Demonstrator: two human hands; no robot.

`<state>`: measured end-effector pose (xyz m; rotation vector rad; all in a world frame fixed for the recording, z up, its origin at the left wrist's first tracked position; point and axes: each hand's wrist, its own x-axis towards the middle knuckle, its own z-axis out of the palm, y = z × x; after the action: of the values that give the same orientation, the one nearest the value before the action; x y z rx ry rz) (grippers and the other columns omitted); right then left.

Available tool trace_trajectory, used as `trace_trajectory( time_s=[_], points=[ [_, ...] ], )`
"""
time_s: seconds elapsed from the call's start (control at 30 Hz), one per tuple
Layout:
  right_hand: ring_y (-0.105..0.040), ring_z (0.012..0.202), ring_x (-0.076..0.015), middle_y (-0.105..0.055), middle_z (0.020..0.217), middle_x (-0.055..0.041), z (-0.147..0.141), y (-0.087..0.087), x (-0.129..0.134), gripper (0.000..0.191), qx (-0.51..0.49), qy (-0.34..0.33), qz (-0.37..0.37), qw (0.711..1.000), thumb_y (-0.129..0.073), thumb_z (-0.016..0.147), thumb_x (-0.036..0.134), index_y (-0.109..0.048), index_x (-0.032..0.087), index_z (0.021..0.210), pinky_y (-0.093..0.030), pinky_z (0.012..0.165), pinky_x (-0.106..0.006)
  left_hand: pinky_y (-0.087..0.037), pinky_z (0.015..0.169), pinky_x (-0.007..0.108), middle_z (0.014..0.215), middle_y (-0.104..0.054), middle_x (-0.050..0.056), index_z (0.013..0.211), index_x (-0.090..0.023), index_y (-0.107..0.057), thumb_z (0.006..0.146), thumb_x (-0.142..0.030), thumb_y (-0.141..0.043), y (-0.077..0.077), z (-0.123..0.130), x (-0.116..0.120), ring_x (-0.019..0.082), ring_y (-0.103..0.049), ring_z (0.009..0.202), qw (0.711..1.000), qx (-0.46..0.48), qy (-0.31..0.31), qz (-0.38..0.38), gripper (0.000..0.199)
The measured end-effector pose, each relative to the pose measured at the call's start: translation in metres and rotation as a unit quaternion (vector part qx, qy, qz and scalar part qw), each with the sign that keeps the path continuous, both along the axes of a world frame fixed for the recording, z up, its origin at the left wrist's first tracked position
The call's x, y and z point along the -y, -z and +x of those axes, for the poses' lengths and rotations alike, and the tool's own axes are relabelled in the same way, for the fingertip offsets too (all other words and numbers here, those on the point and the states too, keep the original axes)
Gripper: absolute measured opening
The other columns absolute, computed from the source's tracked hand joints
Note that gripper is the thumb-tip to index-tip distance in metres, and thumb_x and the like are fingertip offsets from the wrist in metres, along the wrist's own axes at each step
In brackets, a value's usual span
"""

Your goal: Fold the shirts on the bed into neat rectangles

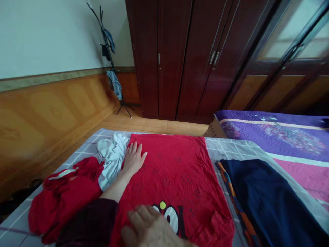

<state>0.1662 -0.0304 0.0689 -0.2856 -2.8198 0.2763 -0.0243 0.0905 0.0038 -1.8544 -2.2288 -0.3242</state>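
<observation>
A red T-shirt (167, 161) with a cartoon-eye print lies spread out on the bed. My left hand (133, 159) rests palm down on its far left part, fingers stretched out and thumb apart. Lower in the view, my right hand (151, 228) is over the shirt beside the printed eyes, back of the hand up. It is slightly blurred, with fingers apart and nothing seen in them. Wrinkles run across the right side of the shirt.
Left of the shirt are a crumpled pale garment (111, 156) and a red garment (69, 199). Dark blue clothing (267, 195) lies on the right. Beyond stand a wardrobe (177, 61), a coat rack (109, 55) and a bed with a purple cover (257, 127).
</observation>
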Motion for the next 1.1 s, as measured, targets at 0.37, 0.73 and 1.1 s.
trace_trajectory(
  time_s=[0.37, 0.73, 1.1],
  points=[
    [-0.022, 0.139, -0.0275, -0.029, 0.151, -0.0125, 0.043, 0.036, -0.225, 0.065, 0.132, 0.360, -0.023, 0.923, -0.032, 0.092, 0.058, -0.035, 0.017, 0.143, -0.019, 0.110, -0.045, -0.037, 0.106, 0.040, 0.136, -0.047, 0.022, 0.131, -0.001, -0.047, 0.094, -0.034, -0.036, 0.011, -0.016, -0.010, 0.028, -0.044, 0.128, 0.997, 0.040, 0.044, 0.040, 0.051],
    [-0.051, 0.112, -0.0360, -0.057, 0.113, -0.0270, 0.150, 0.038, -0.308, 0.050, 0.112, 0.666, -0.002, 0.737, -0.037, 0.091, 0.043, -0.062, 0.003, 0.108, -0.042, 0.086, -0.043, -0.040, 0.101, 0.039, 0.131, -0.054, 0.017, 0.127, -0.010, -0.052, 0.093, -0.020, -0.035, 0.004, -0.025, -0.011, 0.025, -0.051, 0.121, 0.997, 0.050, -0.025, 0.057, 0.040],
    [-0.034, 0.129, -0.0323, -0.041, 0.139, -0.0209, 0.126, 0.047, -0.297, 0.049, 0.095, 0.592, 0.074, 0.797, -0.036, 0.093, 0.036, -0.045, 0.009, 0.132, -0.029, 0.100, -0.044, -0.027, 0.109, 0.048, 0.144, -0.040, 0.016, 0.135, -0.011, -0.046, 0.095, -0.041, -0.037, 0.000, -0.021, -0.007, 0.030, -0.033, 0.135, 1.000, 0.023, 0.004, -0.001, 0.051]
  ],
)
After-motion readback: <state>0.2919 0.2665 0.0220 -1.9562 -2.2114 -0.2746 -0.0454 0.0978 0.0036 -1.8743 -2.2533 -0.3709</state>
